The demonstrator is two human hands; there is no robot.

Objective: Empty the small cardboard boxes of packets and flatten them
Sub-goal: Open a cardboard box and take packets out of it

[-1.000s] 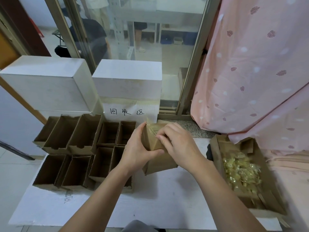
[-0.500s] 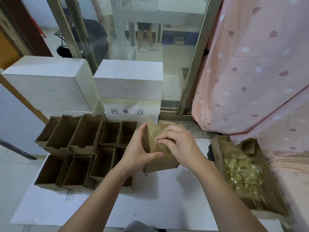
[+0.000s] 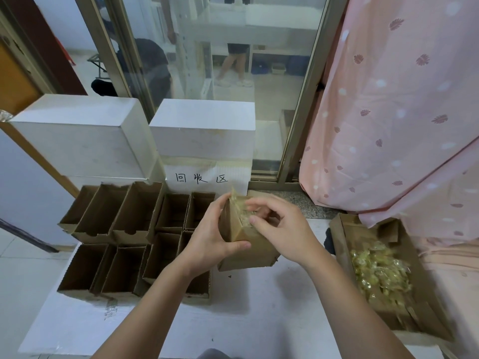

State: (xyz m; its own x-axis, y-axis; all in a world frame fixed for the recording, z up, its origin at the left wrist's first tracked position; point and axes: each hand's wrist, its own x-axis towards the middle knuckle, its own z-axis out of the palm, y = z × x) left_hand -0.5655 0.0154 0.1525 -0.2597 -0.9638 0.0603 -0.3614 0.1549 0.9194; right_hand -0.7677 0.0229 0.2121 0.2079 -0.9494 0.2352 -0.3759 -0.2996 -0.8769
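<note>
A small cardboard box is held up just above the white worktop, near its middle, tilted with its open end turned up and toward the right hand. The left hand is wrapped around the box's left side, the thumb laid across the near face and the fingers curled over the far top edge. The right hand is placed at the box's opening, its fingers bent inward at the clear yellowish packets that are seen inside; whether a packet is actually pinched cannot be told.

Directly beneath the held box, a second closed small box is seen resting on the worktop. To the left, a cluster of emptied open boxes is arranged in two rows, standing touching one another. At the right edge of the worktop, a larger open cardboard tray is set, with a heap of yellowish packets lying in it.

Behind the open boxes, two white blocks are placed, with a handwritten paper sign fixed beneath the right one. A pink patterned curtain is hung at the right, and legs of a person are seen through the glass door behind.
</note>
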